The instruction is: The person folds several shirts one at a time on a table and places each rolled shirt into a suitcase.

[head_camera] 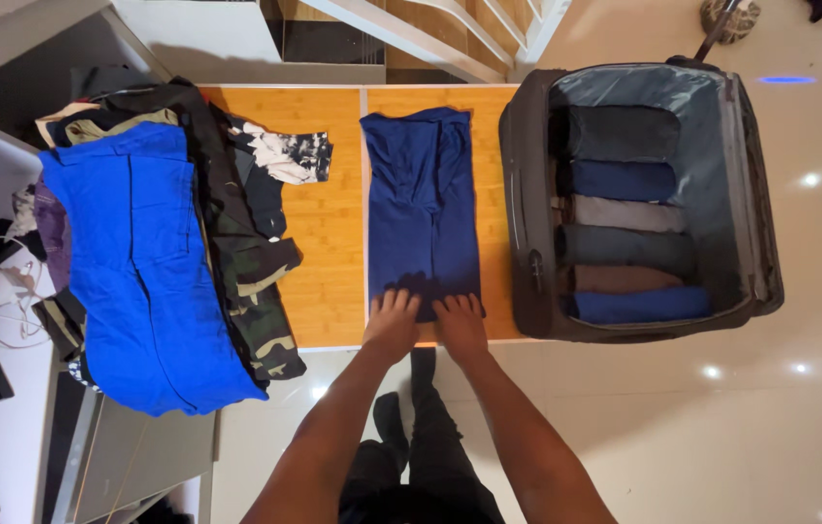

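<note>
We press both hands flat on the near end of a navy garment [421,204], soft knit cloth folded into a long narrow strip that lies on a smooth orange wooden board [328,243]. The strip runs from the centre of the view up toward 12 o'clock, with gentle creases down its middle. Our left hand [393,320] sits palm down at the strip's lower left corner, fingers spread and pointing to 12 o'clock; our right hand [459,318] lies just beside it at the lower right corner in the same pose. Neither hand closes around the cloth: the fingers are stretched out and only bear down on it. Both forearms reach in from 6 o'clock, nearly straight.

At 3 o'clock an open dark grey fabric suitcase [527,223] touches the board's edge. Inside, rolled clothes [624,213] are stacked in a column, in charcoal, blue, light grey, brown and blue again, against a smooth grey lining.

At 9 o'clock lies a loose heap: a bright blue garment [139,262] on top, flat and matte, over camouflage-patterned cloth [261,291] and a black-and-white mottled piece [290,155].
</note>
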